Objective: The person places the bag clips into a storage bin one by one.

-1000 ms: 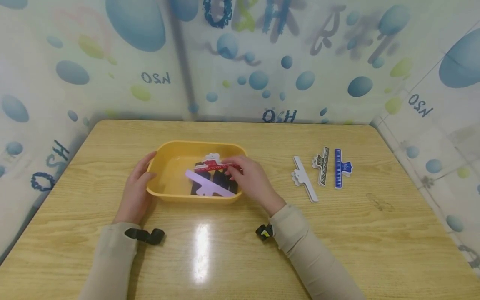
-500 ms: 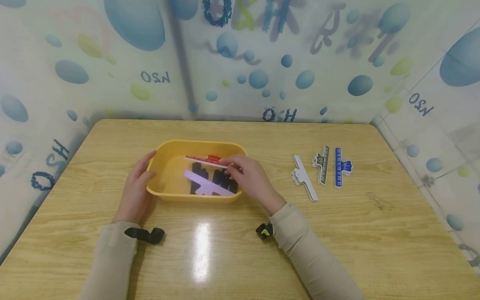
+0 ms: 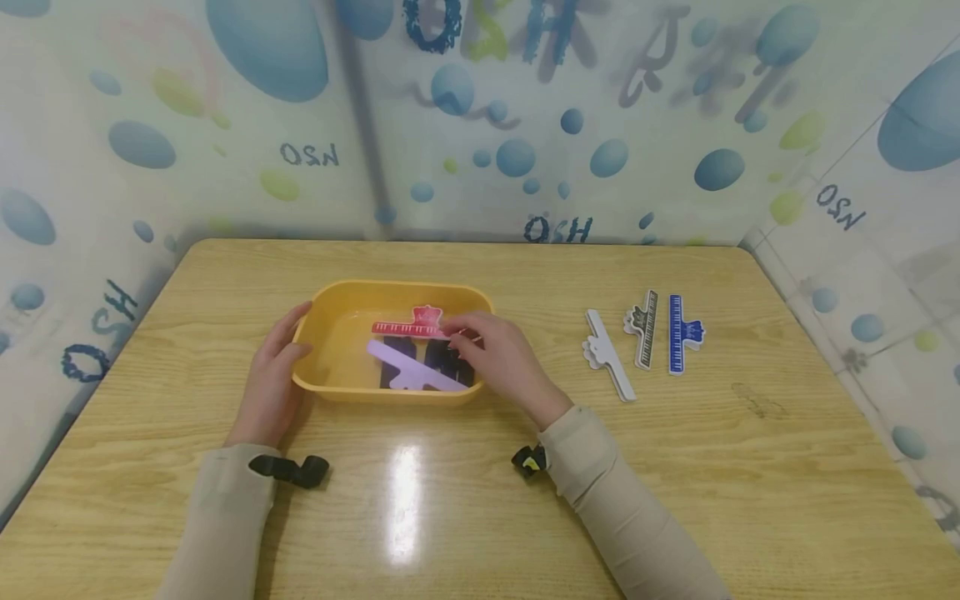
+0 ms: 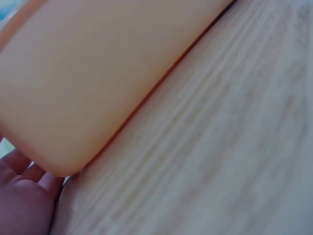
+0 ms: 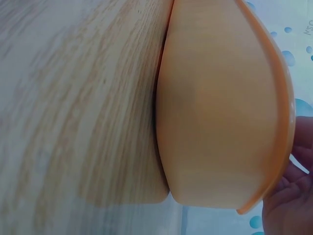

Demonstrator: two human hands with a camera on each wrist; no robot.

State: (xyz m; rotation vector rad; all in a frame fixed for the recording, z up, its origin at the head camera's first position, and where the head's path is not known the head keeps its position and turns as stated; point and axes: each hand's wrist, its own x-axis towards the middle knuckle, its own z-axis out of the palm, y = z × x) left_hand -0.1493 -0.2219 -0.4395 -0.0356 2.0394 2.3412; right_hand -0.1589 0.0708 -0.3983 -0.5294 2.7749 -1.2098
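A yellow plastic tub (image 3: 337, 354) rests on the table in the head view. My left hand (image 3: 272, 379) grips its left end, thumb over the rim and fingers along the outer wall; part of that hand (image 4: 27, 196) shows at the tub's corner in the left wrist view. Over the tub's right side, my right hand (image 3: 506, 354) pinches the right end of a red clip (image 3: 397, 328) with a piano-key print. Below it in the tub lie a lilac clip (image 3: 412, 368) and several black clips (image 3: 447, 360). My right fingertips are hidden behind the tub in the right wrist view.
On the wooden table (image 3: 465, 500), right of the tub, lie a white clip (image 3: 609, 357), a black-and-white clip (image 3: 647, 332) and a blue clip (image 3: 677, 333). A wall with blue bubble prints (image 3: 516, 158) stands behind the table's far edge.
The red clip has turned in my right fingers: its edge tipped up half a second ago, and now its printed red face and handle show. My left hand and the tub stay in place.
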